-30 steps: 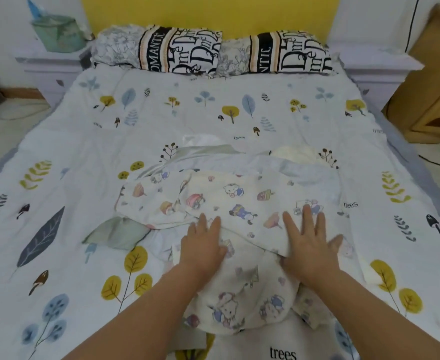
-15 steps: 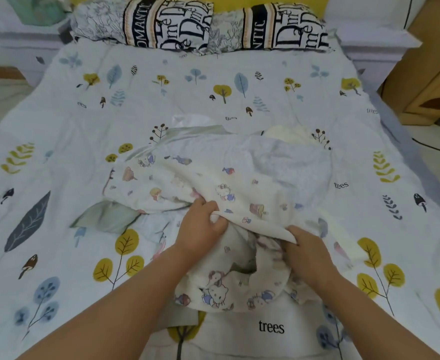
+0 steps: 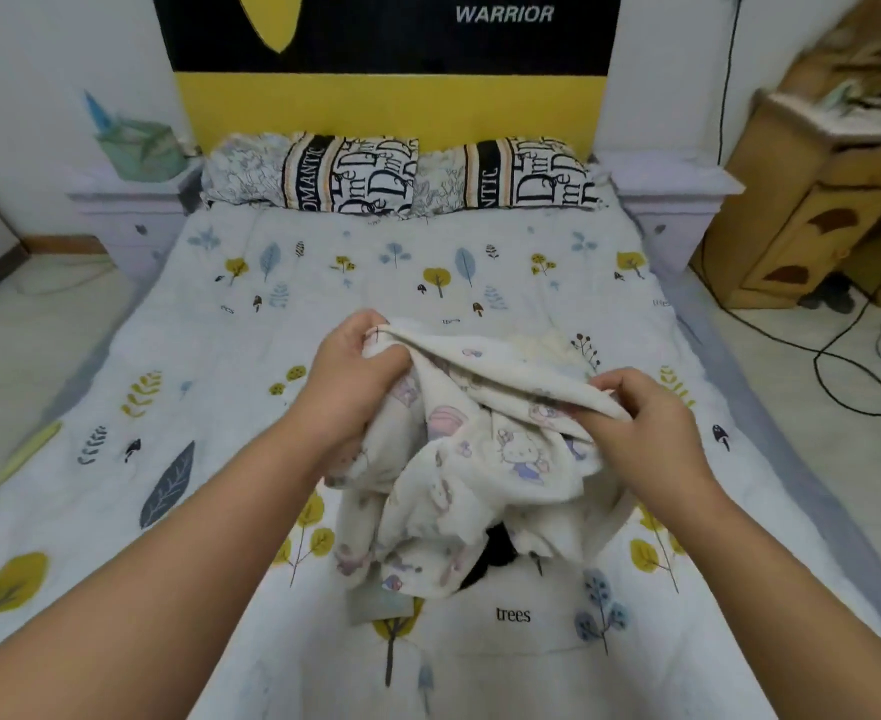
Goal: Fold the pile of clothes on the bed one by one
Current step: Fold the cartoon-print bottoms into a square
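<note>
A cream garment printed with cartoon cats (image 3: 480, 459) hangs bunched above the middle of the bed (image 3: 220, 381). My left hand (image 3: 357, 374) grips its upper left edge. My right hand (image 3: 646, 423) pinches the upper right edge. The cloth droops between and below both hands. Beneath it lie other clothes of the pile, mostly hidden: a pale yellow piece (image 3: 542, 345) behind, a grey-green corner (image 3: 381, 605) and something dark (image 3: 495, 556) under the hanging cloth.
Two patterned pillows (image 3: 402, 171) lie at the headboard. A lilac nightstand (image 3: 131, 210) with a green bag stands left, another nightstand (image 3: 672, 200) right. A wooden cabinet (image 3: 817, 200) and black cables (image 3: 843, 366) on the floor are at the right.
Both hands went from lying flat on the cartoon garment to gripping its edge, then lifted it off the pile. The camera view rose toward the headboard.
</note>
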{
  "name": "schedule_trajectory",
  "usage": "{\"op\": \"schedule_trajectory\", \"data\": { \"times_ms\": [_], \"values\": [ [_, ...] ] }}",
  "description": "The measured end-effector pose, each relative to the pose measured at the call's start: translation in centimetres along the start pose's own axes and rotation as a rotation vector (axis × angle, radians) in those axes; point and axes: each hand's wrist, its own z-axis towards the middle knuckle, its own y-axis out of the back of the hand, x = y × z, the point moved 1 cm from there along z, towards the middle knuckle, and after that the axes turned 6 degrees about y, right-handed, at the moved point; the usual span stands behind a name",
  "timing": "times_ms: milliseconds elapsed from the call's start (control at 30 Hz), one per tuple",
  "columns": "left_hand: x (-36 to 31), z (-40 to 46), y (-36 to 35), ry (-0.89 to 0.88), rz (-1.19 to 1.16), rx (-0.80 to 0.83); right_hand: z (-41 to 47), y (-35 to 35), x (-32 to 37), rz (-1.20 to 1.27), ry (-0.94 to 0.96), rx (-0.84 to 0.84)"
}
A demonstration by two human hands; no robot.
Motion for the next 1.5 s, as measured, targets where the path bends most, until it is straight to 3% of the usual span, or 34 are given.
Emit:
{"op": "schedule_trajectory", "data": {
  "times_ms": [200, 400, 533, 667, 800, 900, 967, 1167, 1367, 1433, 1500],
  "values": [
    [-9.5, -4.0, 2.0, -0.021, -0.082, -0.012, -1.3, 5.7, 7.6, -0.142, 0.125, 0.042],
    [-15.6, -9.4, 3.4, -0.082, 0.021, 0.197, -3.7, 10.9, 14.0, 0.064, 0.169, -0.157],
    [-19.1, -12.2, 3.8, -0.245, 0.042, 0.019, -5.0, 11.8, 17.4, 0.011, 0.236, -0.156],
    [-22.1, -14.6, 4.5, -0.332, 0.0, -0.202, -7.0, 11.0, 19.4, -0.158, 0.296, -0.018],
    [-23.9, -16.4, 5.3, -0.41, -0.018, -0.234, -8.3, 9.9, 18.5, -0.416, 0.319, 0.084],
    [-24.2, -16.8, 7.1, -0.397, -0.021, -0.233, -9.7, 8.9, 15.8, -0.664, 0.194, 0.2],
    [-23.4, -16.5, 8.9, -0.365, 0.0, -0.248, -10.7, 8.9, 14.1, -0.601, 0.068, 0.228],
    [-16.4, -15.1, 13.3, -0.2, 0.408, -0.374, -11.6, 9.1, 17.8, 0.038, -0.17, 0.117],
    [-11.8, -17.6, 12.4, -0.08, 0.878, -0.228, -10.8, 7.5, 24.8, 0.2, -0.2, 0.188],
    [-11.6, -19.3, 11.0, -0.173, 1.05, -0.149, -10.4, 6.7, 26.6, 0.187, -0.207, 0.212],
    [-11.7, -20.8, 9.6, -0.598, 1.093, -0.059, -10.2, 5.7, 28.0, 0.157, -0.206, 0.23]
  ]
}}
